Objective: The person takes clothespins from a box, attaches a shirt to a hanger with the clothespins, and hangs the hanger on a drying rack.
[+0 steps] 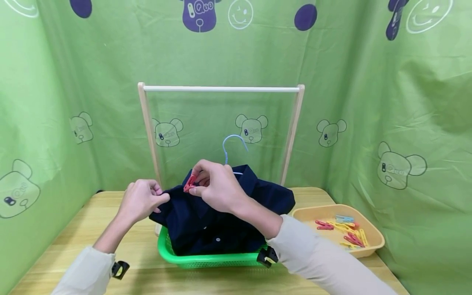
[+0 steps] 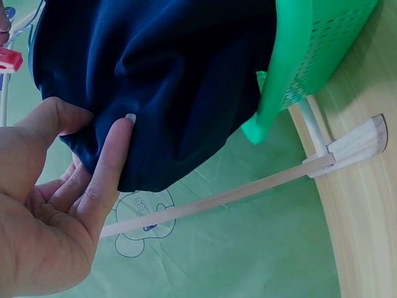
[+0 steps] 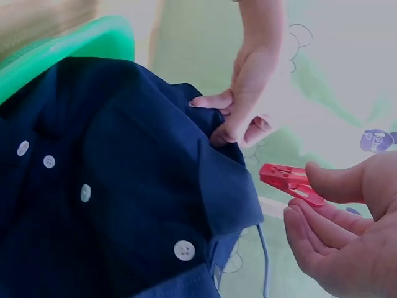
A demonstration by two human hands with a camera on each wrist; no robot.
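A dark navy button-up shirt (image 1: 217, 221) lies bunched in a green basket (image 1: 206, 261), with a light blue wire hanger (image 1: 225, 152) rising from its collar. My left hand (image 1: 141, 199) pinches the shirt's shoulder edge; the left wrist view shows thumb and fingers on the cloth (image 2: 167, 93). Above the same shoulder, my right hand (image 1: 221, 186) holds a red clothespin (image 1: 189, 183) between thumb and fingers. In the right wrist view the clothespin (image 3: 290, 181) stands apart from the fabric, near the collar. White buttons (image 3: 184, 250) run down the shirt front.
Behind the basket stands a rack with wooden posts (image 1: 292, 135) and a white top bar (image 1: 221, 89). At the right, an orange tray (image 1: 306, 213) contains several red, yellow and blue clothespins (image 1: 344, 219). Green printed curtains (image 1: 110, 61) surround the wooden table (image 1: 73, 237).
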